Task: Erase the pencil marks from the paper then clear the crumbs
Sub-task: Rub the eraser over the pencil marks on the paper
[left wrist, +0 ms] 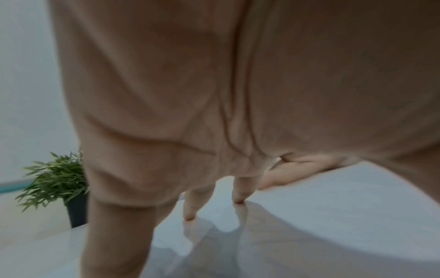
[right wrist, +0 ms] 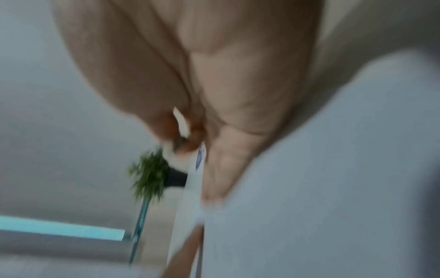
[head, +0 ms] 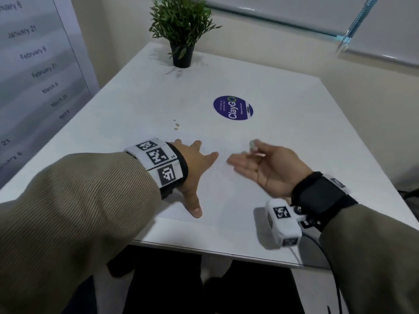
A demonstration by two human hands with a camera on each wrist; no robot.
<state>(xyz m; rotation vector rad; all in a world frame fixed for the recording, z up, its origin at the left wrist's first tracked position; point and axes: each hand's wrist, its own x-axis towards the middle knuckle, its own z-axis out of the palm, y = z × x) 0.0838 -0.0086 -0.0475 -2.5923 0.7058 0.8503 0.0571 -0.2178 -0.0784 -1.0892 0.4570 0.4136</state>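
Left hand [head: 195, 168] splayed flat on paper [head: 226, 196]; right hand [head: 269, 168] hovers palm-up.

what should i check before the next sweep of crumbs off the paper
1. Left hand flat, pinning the white paper sheet: ok.
2. Small white eraser pinched in the right hand: ok.
3. Right hand's outstretched fingers at the sheet, side-on for brushing: ok; contact cannot tell.
4. Pencil marks gone: cannot tell, only faint traces show.
5. Crumbs cleared: not ok, small pale bits lie on the white table beyond the left hand.
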